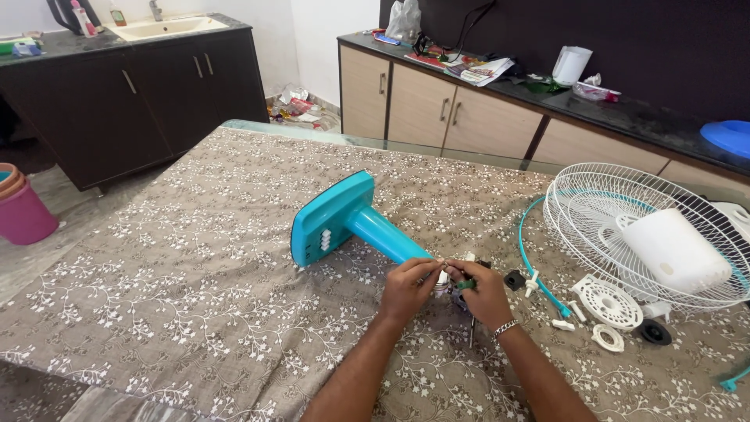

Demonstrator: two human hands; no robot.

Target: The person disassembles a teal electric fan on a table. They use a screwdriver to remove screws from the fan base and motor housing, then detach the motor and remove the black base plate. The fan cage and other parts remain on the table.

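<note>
At the far left a pink bucket is seen on the floor, and behind it a dark cabinet carries a pale sink. The middle of the view is filled by a table covered with a brown cloth printed with white flowers. On that cloth a turquoise fan stand is laid on its side, its flat base turned toward the left and its neck running down to the right, where the end of the neck is met by the hands. The left hand is held just beside that end, its fingers closed in a pinch on a small whitish part; what exactly is pinched cannot be told. The right hand, with a metal bracelet worn on the wrist, is touching the left at the fingertips, and its fingers are curled shut on a small green-handled tool whose thin shaft points down toward the cloth. Just to the right, a small black knob and a thin turquoise ring are laid on the cloth. Farther right a white wire fan guard is set, with a white motor cover resting in it, and small white plastic parts are scattered near its lower edge. Behind it a long beige cabinet with a dark top is cluttered with papers.
</note>
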